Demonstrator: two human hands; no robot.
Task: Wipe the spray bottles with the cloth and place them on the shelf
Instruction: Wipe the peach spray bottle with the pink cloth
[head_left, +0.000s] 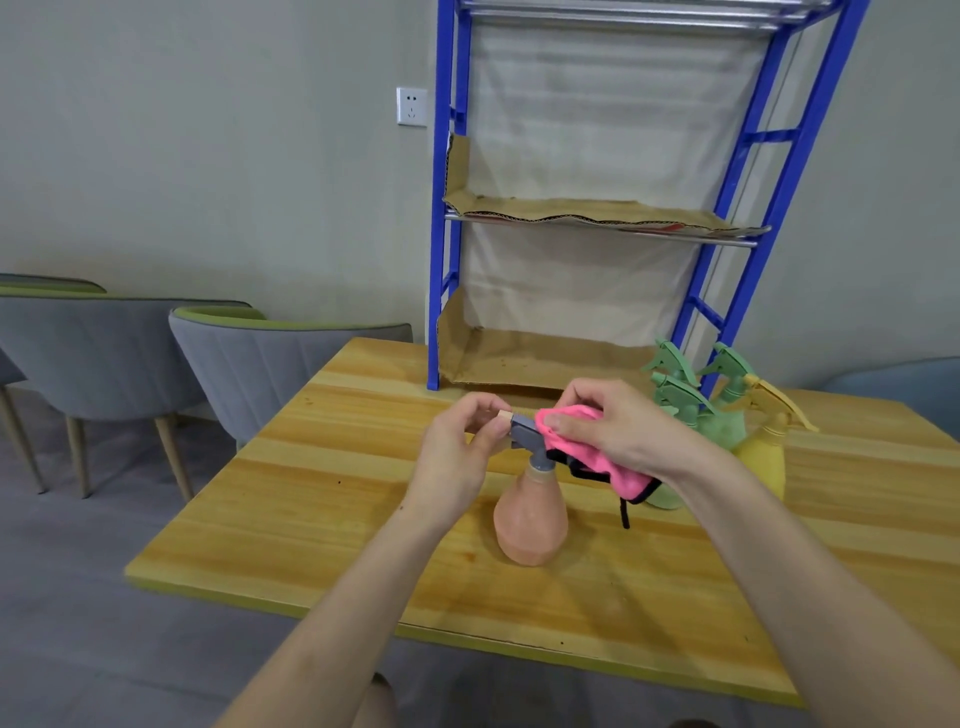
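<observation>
Right between our two hands sits the peach-orange spray bottle (530, 519), upright on the wooden table (337, 493). Our left hand (467, 441) pinches the little beige nozzle tip (504, 415) with its fingertips. Our right hand (618, 431) is wrapped around the pink cloth (621, 478), pressing it onto the back of the grey trigger head (524, 434).

We reckon we're early on: this one's only getting its head wiped, and none looks finished. Just past the right hand's grip, a bunch of green bottles (722, 415) and a yellow bottle (761, 457) stand on the table. Beyond both grips, the blue shelf (441, 234) has no bottle on the cardboard-lined tiers we can see.

The bottle itself is matte, with a cone-shaped body widening to the base and a narrow neck. The cloth looks fluffy, with black trim and a loop dangling below the grip.
</observation>
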